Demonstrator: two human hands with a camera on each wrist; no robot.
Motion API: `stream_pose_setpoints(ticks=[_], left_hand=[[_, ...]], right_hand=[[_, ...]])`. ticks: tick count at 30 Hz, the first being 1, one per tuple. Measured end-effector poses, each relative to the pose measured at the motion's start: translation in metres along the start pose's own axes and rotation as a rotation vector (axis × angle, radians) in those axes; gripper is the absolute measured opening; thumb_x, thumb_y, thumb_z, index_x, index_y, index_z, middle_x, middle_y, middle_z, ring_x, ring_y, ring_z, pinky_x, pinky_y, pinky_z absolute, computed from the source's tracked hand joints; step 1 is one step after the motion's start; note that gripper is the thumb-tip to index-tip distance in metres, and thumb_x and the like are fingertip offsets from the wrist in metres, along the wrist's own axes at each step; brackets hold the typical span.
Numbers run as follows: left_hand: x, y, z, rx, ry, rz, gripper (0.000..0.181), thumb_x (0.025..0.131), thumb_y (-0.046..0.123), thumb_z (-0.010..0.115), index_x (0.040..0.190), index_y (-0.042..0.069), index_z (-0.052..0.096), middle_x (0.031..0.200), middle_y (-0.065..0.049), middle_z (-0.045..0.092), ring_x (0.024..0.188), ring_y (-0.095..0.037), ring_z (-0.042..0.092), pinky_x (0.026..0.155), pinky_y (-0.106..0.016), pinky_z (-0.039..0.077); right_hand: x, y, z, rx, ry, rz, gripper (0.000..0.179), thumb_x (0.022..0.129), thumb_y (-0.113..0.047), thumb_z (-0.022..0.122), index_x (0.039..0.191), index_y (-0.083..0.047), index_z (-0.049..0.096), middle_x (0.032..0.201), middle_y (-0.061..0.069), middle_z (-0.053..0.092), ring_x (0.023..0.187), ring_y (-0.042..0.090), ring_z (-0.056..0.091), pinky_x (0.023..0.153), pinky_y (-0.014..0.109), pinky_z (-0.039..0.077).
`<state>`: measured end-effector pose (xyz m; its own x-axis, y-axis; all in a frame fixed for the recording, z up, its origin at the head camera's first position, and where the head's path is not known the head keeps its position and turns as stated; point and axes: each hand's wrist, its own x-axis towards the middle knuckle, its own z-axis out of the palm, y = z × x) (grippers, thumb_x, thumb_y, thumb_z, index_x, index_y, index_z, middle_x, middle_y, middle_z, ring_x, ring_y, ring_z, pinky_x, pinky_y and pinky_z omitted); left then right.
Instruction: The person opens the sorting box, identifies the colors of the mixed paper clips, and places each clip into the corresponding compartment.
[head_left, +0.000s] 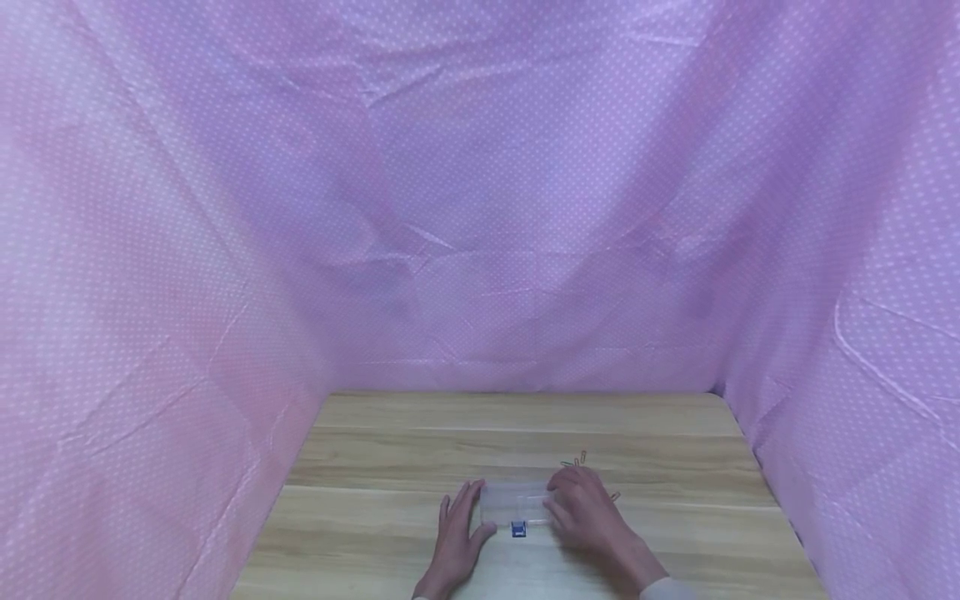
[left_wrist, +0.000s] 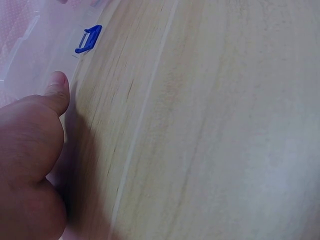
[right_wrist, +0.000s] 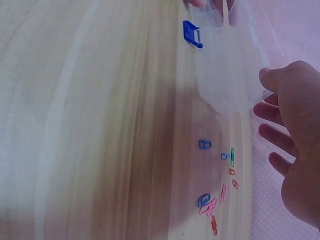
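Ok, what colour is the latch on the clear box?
The latch is blue, clearest in the left wrist view.

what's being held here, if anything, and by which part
The box: the left hand grips its left end, the right hand its right end.
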<state>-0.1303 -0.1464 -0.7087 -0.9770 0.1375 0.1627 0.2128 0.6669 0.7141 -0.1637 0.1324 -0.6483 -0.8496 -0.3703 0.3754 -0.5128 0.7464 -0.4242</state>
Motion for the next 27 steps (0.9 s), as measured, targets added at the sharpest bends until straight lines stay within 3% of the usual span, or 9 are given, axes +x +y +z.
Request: stream_pose_setpoints(ticks=[5, 7, 12, 15, 23, 27], left_hand=[[0.001, 0.0, 0.001, 0.011, 0.015, 0.008, 0.071, 0.096, 0.029, 0.071, 0.158, 0.02, 0.04, 0.157, -0.008, 0.054, 0.153, -0.039, 0.038, 0.131, -0.035, -0.004], [0.001, 0.0, 0.0, 0.003, 0.004, -0.003, 0.072, 0.096, 0.03, 0.071, 0.16, 0.021, 0.038, 0.157, -0.007, 0.054, 0.154, -0.038, 0.037, 0.13, -0.034, -0.005], [0.003, 0.0, -0.001, -0.014, -0.031, -0.043, 0.074, 0.096, 0.03, 0.071, 0.161, 0.023, 0.035, 0.158, -0.006, 0.054, 0.156, -0.035, 0.034, 0.13, -0.05, -0.001], [0.004, 0.001, 0.0, -0.006, -0.021, -0.047, 0.075, 0.095, 0.029, 0.072, 0.161, 0.021, 0.036, 0.158, -0.006, 0.054, 0.156, -0.034, 0.035, 0.129, -0.055, 0.001], [0.005, 0.0, 0.002, 0.037, 0.047, 0.024, 0.076, 0.093, 0.026, 0.074, 0.159, 0.016, 0.038, 0.154, -0.009, 0.057, 0.151, -0.036, 0.041, 0.125, -0.061, 0.01], [0.005, 0.0, 0.002, 0.039, 0.044, 0.045, 0.077, 0.093, 0.025, 0.073, 0.16, 0.015, 0.036, 0.151, -0.01, 0.06, 0.15, -0.039, 0.041, 0.125, -0.063, 0.012]], right_hand=[[0.006, 0.0, -0.002, 0.016, 0.026, 0.024, 0.006, 0.092, -0.018, 0.075, 0.098, -0.018, 0.077, 0.103, -0.007, 0.076, 0.109, 0.017, 0.067, 0.112, 0.05, 0.052], [0.008, 0.0, -0.002, 0.018, 0.042, 0.03, 0.006, 0.092, -0.016, 0.075, 0.097, -0.018, 0.077, 0.1, -0.007, 0.077, 0.105, 0.017, 0.068, 0.109, 0.049, 0.054], [0.014, -0.002, -0.001, 0.025, 0.086, 0.079, 0.01, 0.092, -0.019, 0.077, 0.1, -0.013, 0.078, 0.098, -0.003, 0.079, 0.098, 0.017, 0.071, 0.101, 0.045, 0.057], [0.017, -0.003, 0.003, 0.018, 0.139, 0.098, 0.013, 0.09, -0.02, 0.081, 0.099, -0.012, 0.078, 0.096, -0.001, 0.079, 0.095, 0.018, 0.072, 0.097, 0.045, 0.059], [0.023, -0.003, 0.015, 0.065, 0.23, 0.195, 0.013, 0.088, -0.02, 0.083, 0.096, -0.012, 0.077, 0.094, 0.002, 0.079, 0.093, 0.02, 0.073, 0.094, 0.047, 0.062], [0.026, -0.003, 0.02, 0.077, 0.294, 0.217, 0.013, 0.085, -0.017, 0.085, 0.093, -0.012, 0.077, 0.092, 0.003, 0.079, 0.089, 0.019, 0.074, 0.096, 0.049, 0.062]])
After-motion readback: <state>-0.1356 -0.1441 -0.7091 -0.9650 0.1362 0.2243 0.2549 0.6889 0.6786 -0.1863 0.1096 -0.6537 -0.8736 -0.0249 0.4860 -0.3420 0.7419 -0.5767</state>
